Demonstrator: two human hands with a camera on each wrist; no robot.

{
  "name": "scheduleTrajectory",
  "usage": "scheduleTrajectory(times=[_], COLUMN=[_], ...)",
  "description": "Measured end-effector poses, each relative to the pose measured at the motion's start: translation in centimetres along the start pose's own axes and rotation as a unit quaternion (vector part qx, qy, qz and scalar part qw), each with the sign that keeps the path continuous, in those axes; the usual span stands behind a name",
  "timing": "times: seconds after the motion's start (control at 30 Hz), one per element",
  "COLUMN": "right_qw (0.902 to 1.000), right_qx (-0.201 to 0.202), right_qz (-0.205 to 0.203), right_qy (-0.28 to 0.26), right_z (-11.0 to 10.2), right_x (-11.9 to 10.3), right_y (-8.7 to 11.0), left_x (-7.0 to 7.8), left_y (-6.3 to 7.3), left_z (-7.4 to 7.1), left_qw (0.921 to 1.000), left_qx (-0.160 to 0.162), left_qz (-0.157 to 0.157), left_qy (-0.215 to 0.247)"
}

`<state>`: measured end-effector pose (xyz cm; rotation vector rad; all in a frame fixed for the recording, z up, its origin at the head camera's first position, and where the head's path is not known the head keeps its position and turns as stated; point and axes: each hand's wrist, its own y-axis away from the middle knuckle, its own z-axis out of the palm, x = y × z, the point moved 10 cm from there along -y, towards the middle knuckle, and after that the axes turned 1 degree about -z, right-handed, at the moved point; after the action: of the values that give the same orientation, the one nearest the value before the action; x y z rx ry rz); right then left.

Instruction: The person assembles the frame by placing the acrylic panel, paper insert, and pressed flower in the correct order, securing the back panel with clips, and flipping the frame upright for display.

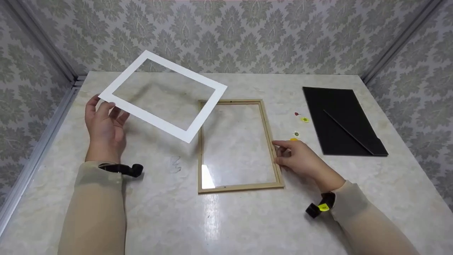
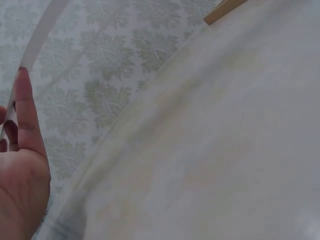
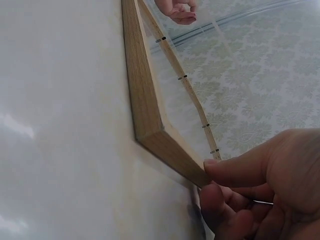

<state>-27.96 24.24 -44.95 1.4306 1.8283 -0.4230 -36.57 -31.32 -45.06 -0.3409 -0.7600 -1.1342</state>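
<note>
My left hand point(image 1: 105, 127) holds a white picture mat point(image 1: 146, 116) by its near left corner, lifted and tilted above the table. Its far right corner overlaps the wooden picture frame point(image 1: 240, 188) in the head view. A clear pane point(image 1: 237, 148) fills that frame, which lies on the table. At the frame's right side, my right hand point(image 1: 299, 156) pinches the edge. In the right wrist view the thumb point(image 3: 235, 172) presses the wooden rim, with the other fingers curled below it. Small metal tabs point(image 3: 183, 77) line the frame's inner side there.
A black backing board point(image 1: 339, 102) with a slanting strut point(image 1: 348, 132) lies at the right. Several tiny flower-like pieces, including a red one point(image 1: 297, 114) and a yellow one point(image 1: 304, 120), are between board and frame. A small clear piece point(image 1: 175, 164) lies left of the frame. Patterned walls enclose the table.
</note>
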Motion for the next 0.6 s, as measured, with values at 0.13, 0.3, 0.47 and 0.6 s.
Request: scheduleTrajectory(times=[0.13, 0.3, 0.47, 0.6], right_qw=[1.0000, 1.0000, 0.9999, 0.9999], right_qx=[0.002, 0.003, 0.008, 0.010], right_qz=[0.001, 0.002, -0.004, -0.006], right_qy=[0.004, 0.004, 0.009, 0.012], right_z=[-0.1, -0.1, -0.2, -0.2], right_x=[0.0, 0.0, 0.0, -0.1], right_y=[0.0, 0.0, 0.0, -0.1], left_x=[-1.1, -3.0, -4.8, -6.1], left_y=[0.4, 1.5, 2.9, 3.8], left_z=[1.2, 3.3, 5.6, 7.0], left_qw=[0.9991, 0.9946, 0.9852, 0.9728], left_qx=[-0.028, -0.075, -0.123, -0.158], left_qz=[-0.019, -0.048, -0.069, -0.081], left_qy=[-0.025, -0.054, -0.097, -0.148])
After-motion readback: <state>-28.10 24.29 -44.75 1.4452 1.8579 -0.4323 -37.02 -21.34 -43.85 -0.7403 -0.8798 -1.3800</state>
